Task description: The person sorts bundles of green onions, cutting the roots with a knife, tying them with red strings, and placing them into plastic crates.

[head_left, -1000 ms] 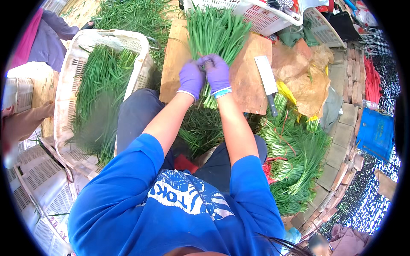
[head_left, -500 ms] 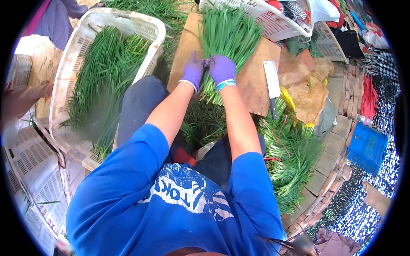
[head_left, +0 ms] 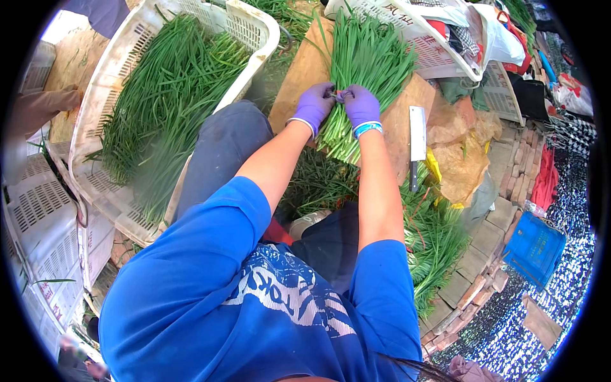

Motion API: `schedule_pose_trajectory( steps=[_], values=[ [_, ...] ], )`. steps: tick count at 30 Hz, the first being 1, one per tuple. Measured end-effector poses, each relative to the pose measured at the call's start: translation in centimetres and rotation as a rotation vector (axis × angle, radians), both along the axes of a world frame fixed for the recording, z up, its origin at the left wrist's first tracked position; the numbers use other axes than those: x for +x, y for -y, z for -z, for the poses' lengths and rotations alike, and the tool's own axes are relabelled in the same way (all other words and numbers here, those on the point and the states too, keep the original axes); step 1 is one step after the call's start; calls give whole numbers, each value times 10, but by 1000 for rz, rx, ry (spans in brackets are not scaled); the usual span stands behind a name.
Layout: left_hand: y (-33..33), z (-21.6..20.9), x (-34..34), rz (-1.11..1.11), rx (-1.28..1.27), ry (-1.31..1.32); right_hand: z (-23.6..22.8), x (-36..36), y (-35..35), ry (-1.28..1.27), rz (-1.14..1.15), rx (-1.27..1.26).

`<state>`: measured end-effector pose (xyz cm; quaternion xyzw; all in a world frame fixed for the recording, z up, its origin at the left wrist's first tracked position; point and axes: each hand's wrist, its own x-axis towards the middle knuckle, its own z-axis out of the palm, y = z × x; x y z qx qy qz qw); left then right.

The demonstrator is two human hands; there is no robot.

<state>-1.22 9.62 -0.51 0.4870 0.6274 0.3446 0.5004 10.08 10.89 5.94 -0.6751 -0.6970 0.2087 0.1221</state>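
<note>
Smooth, thin-looking purple gloves (head_left: 313, 108) cover both hands (head_left: 361, 107). The board (head_left: 300, 76) is bare matt wood; the cleaver blade (head_left: 417, 130) is smooth metal. White perforated plastic forms the basket (head_left: 258, 60) at upper left. The brown sheet (head_left: 459, 164) right of centre is crinkled; the blue shirt (head_left: 184, 254), matt cloth; paving bricks (head_left: 471, 262) look rough.

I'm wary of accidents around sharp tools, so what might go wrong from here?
The knife lies at the board's edge, its handle sticking out past it: a knock might tip it off. Its blade lies bare on the right hand's side, so a careless reach could cut the glove. If the bunch of greens isn't tied, its stems might spread.
</note>
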Motion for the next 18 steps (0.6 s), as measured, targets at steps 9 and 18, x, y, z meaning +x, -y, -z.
schedule_pose_trajectory(
  steps=[9,18],
  values=[
    [2,19,3,-279,-28,762,-8,-19,-6,100,5,-114],
    [7,9,3,-271,-87,853,-9,-14,-3,39,-67,-104]
  ],
)
